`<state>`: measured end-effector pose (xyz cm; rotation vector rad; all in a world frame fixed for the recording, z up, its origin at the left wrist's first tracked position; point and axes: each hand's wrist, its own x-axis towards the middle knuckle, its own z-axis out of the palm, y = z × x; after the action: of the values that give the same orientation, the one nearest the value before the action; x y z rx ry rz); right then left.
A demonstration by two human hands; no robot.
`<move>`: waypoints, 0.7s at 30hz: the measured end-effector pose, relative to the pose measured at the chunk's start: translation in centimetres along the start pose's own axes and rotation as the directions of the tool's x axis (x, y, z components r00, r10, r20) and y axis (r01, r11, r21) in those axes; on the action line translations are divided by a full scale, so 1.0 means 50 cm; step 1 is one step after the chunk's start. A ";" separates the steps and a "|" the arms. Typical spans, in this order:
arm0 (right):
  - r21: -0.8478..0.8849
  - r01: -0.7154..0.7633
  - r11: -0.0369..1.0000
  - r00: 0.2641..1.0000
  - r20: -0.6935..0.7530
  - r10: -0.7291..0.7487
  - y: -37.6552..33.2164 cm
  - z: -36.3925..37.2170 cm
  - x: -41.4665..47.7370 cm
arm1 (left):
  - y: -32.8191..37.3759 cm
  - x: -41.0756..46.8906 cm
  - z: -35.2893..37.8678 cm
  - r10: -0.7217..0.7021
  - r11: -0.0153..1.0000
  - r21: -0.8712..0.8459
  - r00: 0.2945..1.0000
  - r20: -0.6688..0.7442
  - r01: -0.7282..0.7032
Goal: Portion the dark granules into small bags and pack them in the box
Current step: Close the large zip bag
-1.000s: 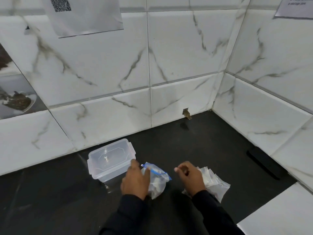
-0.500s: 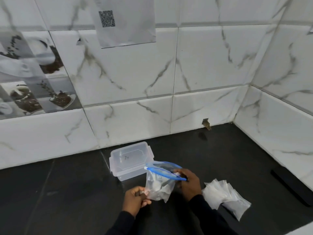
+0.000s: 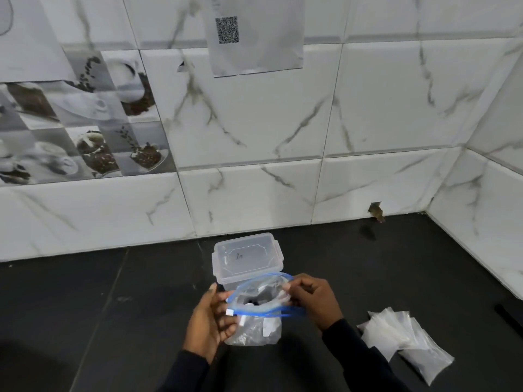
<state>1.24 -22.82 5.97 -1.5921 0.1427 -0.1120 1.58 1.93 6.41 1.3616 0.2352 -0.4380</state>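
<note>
I hold a clear zip bag with a blue zip strip (image 3: pixel 256 326) above the black counter, its mouth spread wide. My left hand (image 3: pixel 210 323) grips its left edge near the white slider. My right hand (image 3: pixel 314 299) pinches the right side of the mouth. Something dark shows inside the bag, too blurred to name. Just behind the bag stands a clear plastic box with its lid on (image 3: pixel 247 257). A pile of small clear bags (image 3: pixel 402 342) lies on the counter to the right of my right forearm.
The black counter (image 3: pixel 127 321) meets a marble-tiled wall behind and another on the right, forming a corner. A small brown fitting (image 3: pixel 375 212) sticks out at the wall's base. A dark flat object (image 3: pixel 509 315) lies at the far right edge.
Both hands lifted the zip bag off the counter and pulled its mouth open. The right hand left the pile of small bags. The camera view swung left.
</note>
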 end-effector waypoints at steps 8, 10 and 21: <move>-0.358 0.147 0.922 0.985 -0.033 -0.170 0.013 0.049 -0.018 | 0.016 -0.020 0.027 0.323 0.861 0.387 0.943 0.083 -0.329; -0.467 0.221 0.856 0.968 -0.002 -0.251 0.012 0.049 -0.020 | 0.011 -0.015 0.031 0.483 0.729 0.514 0.872 0.083 -0.452; -0.833 0.299 0.465 0.942 0.180 -0.283 0.025 0.042 -0.039 | -0.007 0.012 0.048 0.527 0.443 0.786 0.835 0.160 -0.430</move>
<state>-0.37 -20.45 4.70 -2.6338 -0.1304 -0.3407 1.74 -0.54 6.33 2.2754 -0.3360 0.0692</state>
